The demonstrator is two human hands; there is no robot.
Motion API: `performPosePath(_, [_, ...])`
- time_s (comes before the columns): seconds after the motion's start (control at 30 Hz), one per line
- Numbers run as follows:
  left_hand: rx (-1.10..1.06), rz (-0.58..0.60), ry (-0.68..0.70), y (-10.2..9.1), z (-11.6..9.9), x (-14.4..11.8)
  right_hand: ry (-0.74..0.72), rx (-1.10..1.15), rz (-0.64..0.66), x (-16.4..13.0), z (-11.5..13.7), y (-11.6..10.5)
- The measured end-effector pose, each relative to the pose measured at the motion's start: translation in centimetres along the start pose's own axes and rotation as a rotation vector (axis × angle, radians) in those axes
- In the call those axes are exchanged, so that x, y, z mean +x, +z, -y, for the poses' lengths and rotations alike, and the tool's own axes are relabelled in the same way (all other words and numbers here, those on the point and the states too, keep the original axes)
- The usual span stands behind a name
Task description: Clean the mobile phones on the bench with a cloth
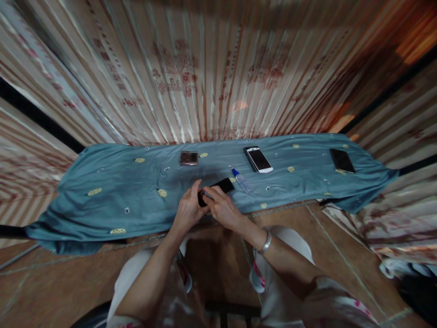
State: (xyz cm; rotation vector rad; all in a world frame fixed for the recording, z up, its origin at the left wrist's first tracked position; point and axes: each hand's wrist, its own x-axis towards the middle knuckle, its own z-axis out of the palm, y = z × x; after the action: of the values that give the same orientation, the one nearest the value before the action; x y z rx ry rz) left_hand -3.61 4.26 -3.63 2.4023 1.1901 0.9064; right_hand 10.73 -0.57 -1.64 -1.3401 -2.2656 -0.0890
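Observation:
Near the front edge of the blue patterned cloth (pixel 136 182), my left hand (pixel 191 205) is closed around a small dark flat object (pixel 200 198), its thumb and fingers along the sides. My right hand (pixel 223 209) meets it from the right, fingers bent together over the object; what its fingertips pinch is too small to make out. A black phone (pixel 226 185) shows just beyond my right fingers, partly covered by them. Whether it joins the dark object I cannot tell. Right of it lies a clear bottle with a blue tip (pixel 241 180).
A white-framed phone (pixel 259 159) rests on a dark one at the back. Farther right lies a dark tablet-like device (pixel 342 161), and a small blurred rectangular item (pixel 189 158) is at back left. A pleated curtain (pixel 211 82) hangs behind the cloth-covered surface.

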Motion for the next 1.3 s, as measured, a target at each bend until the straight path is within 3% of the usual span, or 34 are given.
performPosePath(0.63, [0.021, -0.003, -0.046, -0.4, -0.5, 0.3, 0.074, -0.007, -0.075, -0.1, -1.8, -0.6])
performPosePath(1.3, [-0.035, 0.032, -0.041, 0.2, 0.1, -0.1, -0.002, -0.046, -0.020, 0.4, 0.3, 0.4])
